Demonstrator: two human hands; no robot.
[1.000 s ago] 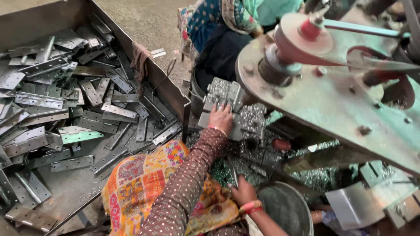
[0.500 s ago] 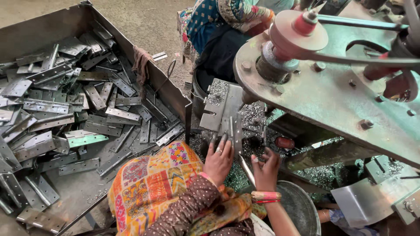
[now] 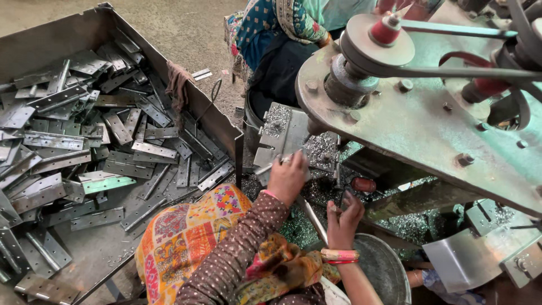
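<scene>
Left hand (image 3: 288, 178) gripping hinge plate (image 3: 282, 135), right hand (image 3: 344, 217) spread just beside

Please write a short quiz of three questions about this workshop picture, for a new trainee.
1. True or false: the metal bin of flat hinges lies on the person's left.
2. The right hand is: A) inside the bin, B) low by the shavings under the machine plate, C) on the red knob.
3. Fill in: the left hand reaches to a ____ metal piece under the machine.

Key: 1 true; 2 B; 3 flat.
</scene>
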